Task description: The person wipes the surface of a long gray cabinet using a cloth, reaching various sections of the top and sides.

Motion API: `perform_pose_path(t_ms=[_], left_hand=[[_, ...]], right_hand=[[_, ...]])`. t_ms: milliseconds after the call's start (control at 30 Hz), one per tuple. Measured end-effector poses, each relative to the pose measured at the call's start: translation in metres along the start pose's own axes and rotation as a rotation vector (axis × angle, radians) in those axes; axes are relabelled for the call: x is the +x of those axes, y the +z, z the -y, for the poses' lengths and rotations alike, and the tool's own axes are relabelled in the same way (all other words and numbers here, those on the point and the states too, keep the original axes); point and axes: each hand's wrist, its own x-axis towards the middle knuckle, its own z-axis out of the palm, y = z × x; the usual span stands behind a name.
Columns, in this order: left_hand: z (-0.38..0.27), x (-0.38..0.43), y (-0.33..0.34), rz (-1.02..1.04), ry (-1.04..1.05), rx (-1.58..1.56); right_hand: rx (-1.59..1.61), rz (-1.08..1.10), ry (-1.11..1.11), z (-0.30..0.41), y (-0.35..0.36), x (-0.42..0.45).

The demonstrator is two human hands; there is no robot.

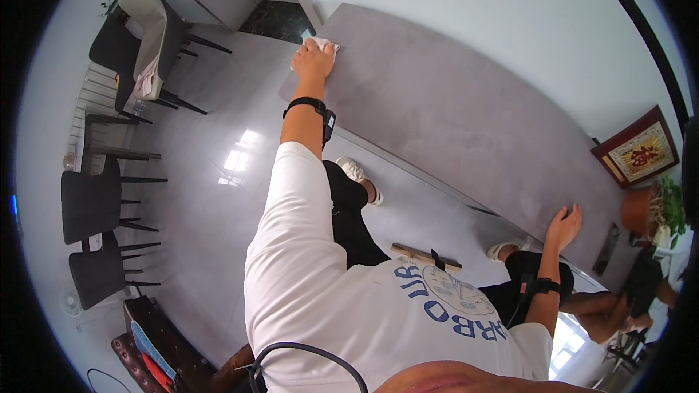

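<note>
My left hand (314,61) is at the far left end of a long grey tabletop (437,103). It holds a pale, crumpled cloth (322,42) against the corner there. My right hand (564,227) rests near the front edge at the tabletop's right end, fingers spread, with nothing in it. To its right a dark rectangular inset (606,248) lies in the surface. Both wrists wear black straps; a small device sits on the left one.
A framed ornament (640,150) and a potted plant (639,210) stand at the right end. Dark chairs (92,204) line the left side, one pale-seated chair (150,38) with a cloth on it. A wooden piece (423,256) lies below the table. Another person's legs (592,311) show at right.
</note>
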Motion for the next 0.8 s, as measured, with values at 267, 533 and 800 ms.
perform_pose_path(t_ms=[267, 533, 800], left_hand=[[0.048, -0.065, -0.015, -0.080, -0.196, -0.089], [-0.022, -0.137, -0.030, -0.048, -0.671, -0.510], [-0.146, -0.293, -0.026, 0.003, -0.365, -0.588]], right_hand=[[0.003, 0.005, 0.016, 0.000, -0.007, 0.000], [-0.065, 0.024, 0.013, 0.001, -0.005, 0.003], [0.087, -0.007, 0.088, 0.007, -0.007, -0.002]])
